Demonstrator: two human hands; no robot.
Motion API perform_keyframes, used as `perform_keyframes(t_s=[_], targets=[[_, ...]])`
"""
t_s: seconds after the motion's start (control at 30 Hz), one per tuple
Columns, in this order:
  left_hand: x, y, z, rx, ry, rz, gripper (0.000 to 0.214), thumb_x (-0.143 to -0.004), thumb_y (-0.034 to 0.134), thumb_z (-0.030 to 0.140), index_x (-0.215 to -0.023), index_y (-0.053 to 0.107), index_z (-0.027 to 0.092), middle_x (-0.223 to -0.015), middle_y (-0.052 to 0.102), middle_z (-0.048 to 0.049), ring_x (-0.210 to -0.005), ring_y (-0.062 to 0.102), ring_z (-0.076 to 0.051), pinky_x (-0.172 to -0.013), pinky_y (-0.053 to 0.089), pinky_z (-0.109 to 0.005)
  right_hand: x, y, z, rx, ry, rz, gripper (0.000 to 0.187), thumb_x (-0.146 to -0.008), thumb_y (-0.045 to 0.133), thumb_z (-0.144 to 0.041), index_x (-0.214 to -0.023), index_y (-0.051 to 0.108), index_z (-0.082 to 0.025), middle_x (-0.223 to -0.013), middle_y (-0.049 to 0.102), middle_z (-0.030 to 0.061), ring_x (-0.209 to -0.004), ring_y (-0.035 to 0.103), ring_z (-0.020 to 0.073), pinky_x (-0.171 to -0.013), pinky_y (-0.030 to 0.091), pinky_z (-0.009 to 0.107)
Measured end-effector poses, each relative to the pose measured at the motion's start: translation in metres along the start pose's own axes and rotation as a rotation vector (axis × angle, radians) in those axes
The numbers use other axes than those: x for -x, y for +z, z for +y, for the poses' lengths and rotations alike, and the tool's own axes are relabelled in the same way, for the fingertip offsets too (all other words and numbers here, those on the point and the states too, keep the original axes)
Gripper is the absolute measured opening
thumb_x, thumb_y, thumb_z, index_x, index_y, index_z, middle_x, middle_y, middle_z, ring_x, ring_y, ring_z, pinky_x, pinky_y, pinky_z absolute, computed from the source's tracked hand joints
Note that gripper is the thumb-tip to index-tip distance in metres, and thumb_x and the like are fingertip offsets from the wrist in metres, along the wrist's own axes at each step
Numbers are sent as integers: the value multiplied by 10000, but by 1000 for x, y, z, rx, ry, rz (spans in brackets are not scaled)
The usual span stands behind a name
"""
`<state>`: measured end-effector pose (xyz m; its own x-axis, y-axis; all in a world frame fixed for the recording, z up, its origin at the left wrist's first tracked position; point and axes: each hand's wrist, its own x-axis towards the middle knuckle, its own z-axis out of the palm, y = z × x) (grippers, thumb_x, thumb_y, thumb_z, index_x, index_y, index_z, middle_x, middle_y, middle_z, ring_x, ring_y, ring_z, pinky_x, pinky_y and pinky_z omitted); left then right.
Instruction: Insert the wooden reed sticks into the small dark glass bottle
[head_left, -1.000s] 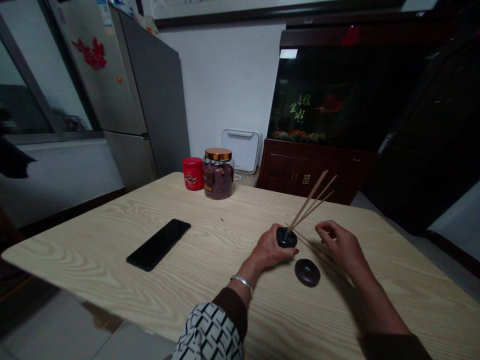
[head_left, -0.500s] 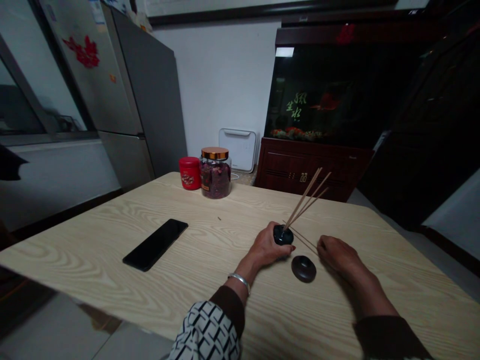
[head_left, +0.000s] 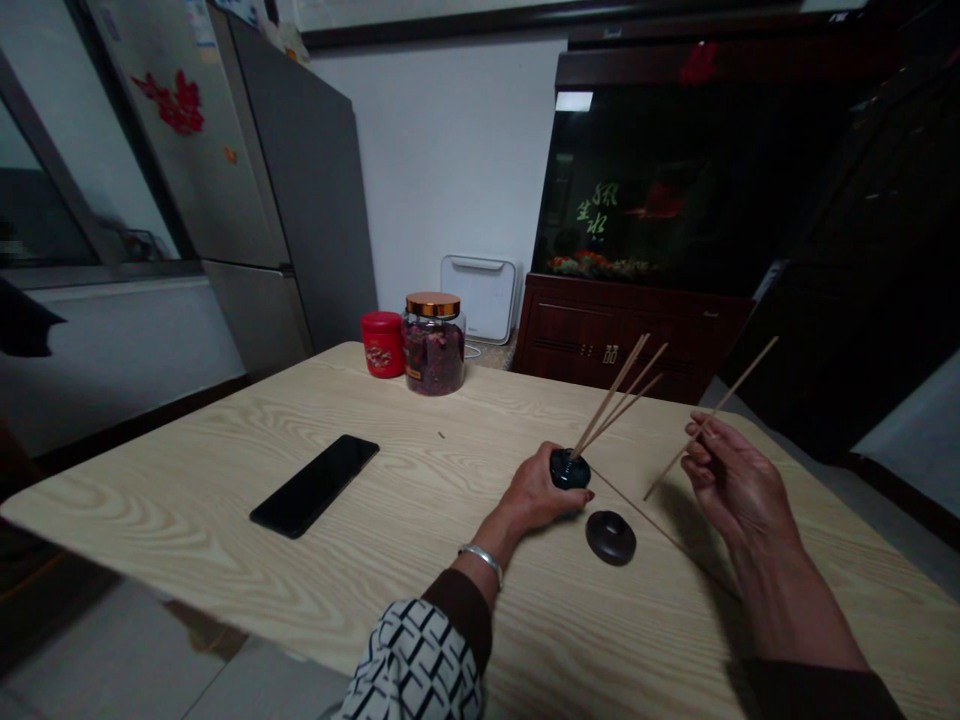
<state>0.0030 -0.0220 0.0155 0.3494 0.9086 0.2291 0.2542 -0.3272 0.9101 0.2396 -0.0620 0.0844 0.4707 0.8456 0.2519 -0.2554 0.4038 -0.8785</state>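
My left hand (head_left: pixel 534 490) is wrapped round a small glossy dark jar (head_left: pixel 571 471) that stands on the table. Several thin wooden sticks (head_left: pixel 609 400) rise from its mouth, leaning to the right. To the right, my right hand (head_left: pixel 739 480) pinches one thin wooden stick (head_left: pixel 750 370) between thumb and fingers, raised and slanted, with its lower end near the tabletop. Another thin stick (head_left: pixel 652 525) lies on the table, running from beside the jar toward my right forearm. A round dark brown lid with a knob (head_left: pixel 611 537) lies just in front of the jar.
The pale wooden table (head_left: pixel 420 520) carries a black phone (head_left: pixel 316 485) at left. A red canister (head_left: pixel 382 345) and a copper-lidded jar of dried petals (head_left: pixel 435 350) stand at the far edge. A fish tank (head_left: pixel 630 200) stands behind the table, a fridge (head_left: pixel 247 200) at left.
My right hand has lifted and moved right, and a stick now shows in its fingers. The stick on the table is more exposed. My left hand stays on the jar.
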Motion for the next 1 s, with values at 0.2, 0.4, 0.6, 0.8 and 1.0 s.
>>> perform_keyframes(t_s=[0.2,0.4,0.6,0.8,1.0], targets=[[0,0,2,0,-8,-5,623,-634,851,396,-1153,583,181,-1026,687,-49,-910,625,-195,-764,459,-269,16,24,0,-154,22,-38,306,-619,865,-233,-876,704,-190,-916,632,5,-684,573,58,-451,404,102],[1,-1,2,-19,-12,-6,615,-638,845,407,-1147,583,183,-1022,684,-53,-905,623,-201,-760,457,-281,30,47,4,-45,-135,1,268,-677,859,-277,-881,719,-175,-927,694,48,-729,646,97,-506,453,134],[-1,0,-1,-21,3,-1,629,-638,844,427,-1153,575,187,-1022,680,-49,-901,621,-199,-754,453,-280,37,53,7,138,-293,-32,206,-784,795,-315,-921,719,-181,-931,719,65,-733,672,130,-526,459,194],[-2,-1,-1,-29,-1,-9,640,-639,842,433,-1165,571,189,-1042,683,-64,-929,630,-219,-773,463,-297,43,58,15,313,-312,-133,205,-837,736,-370,-933,699,-192,-984,725,75,-773,681,160,-546,472,234],[-2,0,-4,-23,13,-5,635,-634,844,417,-1157,572,178,-1035,681,-70,-930,630,-220,-794,471,-303,50,63,34,536,-260,-230,249,-859,685,-428,-933,702,-190,-913,703,48,-755,629,162,-613,471,268]])
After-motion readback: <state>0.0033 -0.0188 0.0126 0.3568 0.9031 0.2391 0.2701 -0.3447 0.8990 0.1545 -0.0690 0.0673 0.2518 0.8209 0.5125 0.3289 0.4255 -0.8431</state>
